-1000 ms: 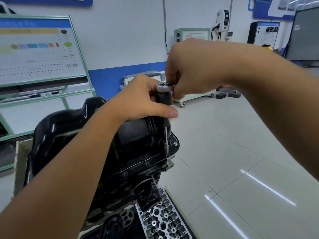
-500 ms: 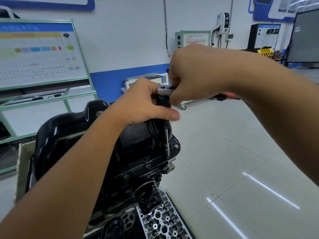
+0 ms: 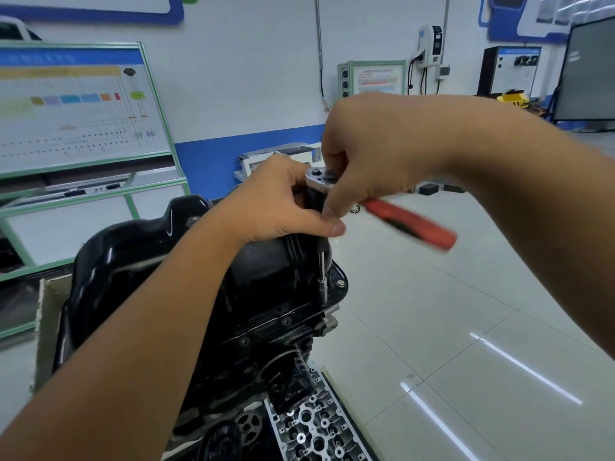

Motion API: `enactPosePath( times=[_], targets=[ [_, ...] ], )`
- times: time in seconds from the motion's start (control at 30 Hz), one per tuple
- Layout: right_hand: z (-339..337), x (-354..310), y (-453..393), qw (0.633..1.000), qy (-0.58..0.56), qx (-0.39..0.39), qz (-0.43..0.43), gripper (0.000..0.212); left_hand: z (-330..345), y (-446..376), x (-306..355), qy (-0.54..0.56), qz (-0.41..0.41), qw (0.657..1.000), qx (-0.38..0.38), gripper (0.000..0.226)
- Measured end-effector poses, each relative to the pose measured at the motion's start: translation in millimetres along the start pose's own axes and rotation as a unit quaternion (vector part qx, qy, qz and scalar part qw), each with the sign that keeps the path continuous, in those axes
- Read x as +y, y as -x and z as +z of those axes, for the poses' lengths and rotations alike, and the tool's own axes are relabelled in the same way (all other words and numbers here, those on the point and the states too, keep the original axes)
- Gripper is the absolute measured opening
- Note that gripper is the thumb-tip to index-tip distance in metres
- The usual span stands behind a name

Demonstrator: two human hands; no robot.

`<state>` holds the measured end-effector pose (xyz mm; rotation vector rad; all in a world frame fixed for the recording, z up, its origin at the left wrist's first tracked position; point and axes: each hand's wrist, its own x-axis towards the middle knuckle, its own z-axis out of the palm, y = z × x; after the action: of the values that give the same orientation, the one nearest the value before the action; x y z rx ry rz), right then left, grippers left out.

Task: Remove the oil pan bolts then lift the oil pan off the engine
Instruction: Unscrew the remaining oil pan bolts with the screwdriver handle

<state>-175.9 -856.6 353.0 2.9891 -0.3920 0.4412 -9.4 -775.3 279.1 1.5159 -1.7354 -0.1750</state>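
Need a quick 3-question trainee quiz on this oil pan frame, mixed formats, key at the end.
1. True or false: the oil pan has already been lifted off the engine.
2. Which part of the ratchet looks motion-blurred? A) chrome head B) red handle C) extension shaft
3. Fill in: the left hand grips the tool just below the ratchet's ____.

Key:
1. False. The pan sits on the engine, and a bolt shows in its flange beside the socket.
2. B. The right hand is at the head; the handle sticks out to the right, blurred.
3. Head.
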Motion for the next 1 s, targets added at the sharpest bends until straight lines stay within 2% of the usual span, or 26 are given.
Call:
enactPosePath(
  times=[0.03, 0.13, 0.17, 0.23, 0.3, 0.4, 0.47, 0.53, 0.6, 0.67, 0.73, 0.77, 0.8, 0.87, 0.93, 1.0],
  targets=[
    [0.3, 0.3, -1.1, 1.0, -0.002, 0.004, 0.001, 0.022, -0.8, 0.1, 2.1, -0.006, -0.007, 1.0, -0.002, 0.02],
    [4.7, 0.8, -4.5, 0.999, 0.027, 0.038, -0.002, 0.01, -2.3, -1.0, 2.4, -0.024, -0.016, 1.0, -0.004, 0.04],
    [6.4, 2.0, -5.5, 0.999, 0.034, 0.042, -0.008, 0.005, -1.9, -1.0, 0.6, -0.016, -0.017, 1.0, -0.004, 0.034],
    [5.5, 1.5, -3.3, 0.999, 0.03, 0.029, -0.005, 0.018, -0.6, -1.1, -2.3, 0.001, -0.017, 1.0, -0.005, 0.018],
    [1.1, 0.2, -0.4, 1.0, 0.009, 0.007, 0.003, 0.031, 0.2, -1.3, -3.4, -0.005, -0.003, 1.0, 0.002, 0.031],
    [1.5, -0.4, -0.1, 1.0, 0.023, 0.012, -0.003, 0.023, -3.4, -1.2, -0.6, -0.004, -0.008, 1.0, -0.016, 0.018],
    [5.4, 1.5, -1.8, 0.998, 0.051, 0.043, -0.015, 0.011, -4.9, -1.2, 2.6, -0.013, -0.012, 1.0, -0.023, 0.03],
    [7.1, 2.8, -1.9, 0.997, 0.06, 0.047, -0.018, 0.017, -4.1, -1.1, 2.9, -0.005, -0.018, 0.999, -0.026, 0.032],
    [4.2, 1.4, -0.5, 0.999, 0.036, 0.01, -0.015, 0.031, -2.8, 0.0, 2.1, 0.014, -0.02, 0.999, -0.02, 0.02],
    [1.1, 0.1, -0.7, 1.0, 0.012, -0.014, -0.013, 0.035, -2.1, 0.0, 0.9, 0.01, -0.008, 1.0, -0.018, 0.024],
    [2.2, 1.1, -2.8, 1.0, 0.012, -0.001, -0.02, 0.021, -2.9, -0.7, 0.8, -0.005, -0.016, 1.0, -0.02, 0.021],
    [3.6, 1.0, -3.5, 1.0, 0.018, 0.014, -0.022, 0.01, -3.9, -0.7, 1.4, -0.015, -0.015, 0.999, -0.025, 0.029],
    [4.7, 1.0, -3.5, 0.999, 0.025, 0.028, -0.021, 0.006, -4.8, -0.5, 1.5, -0.015, -0.017, 0.999, -0.03, 0.035],
    [7.4, 2.4, -4.7, 0.999, 0.029, 0.032, -0.022, 0.002, -5.1, -0.2, 1.7, -0.001, -0.02, 0.999, -0.039, 0.032],
    [5.7, 2.4, -4.7, 1.0, 0.013, 0.0, -0.01, 0.023, -4.3, -0.6, -0.1, 0.019, -0.021, 0.999, -0.037, 0.021],
    [1.8, 3.1, -3.9, 0.999, -0.024, -0.026, 0.001, 0.036, -2.5, -1.1, -1.8, 0.008, -0.009, 0.999, -0.03, 0.025]
  ],
)
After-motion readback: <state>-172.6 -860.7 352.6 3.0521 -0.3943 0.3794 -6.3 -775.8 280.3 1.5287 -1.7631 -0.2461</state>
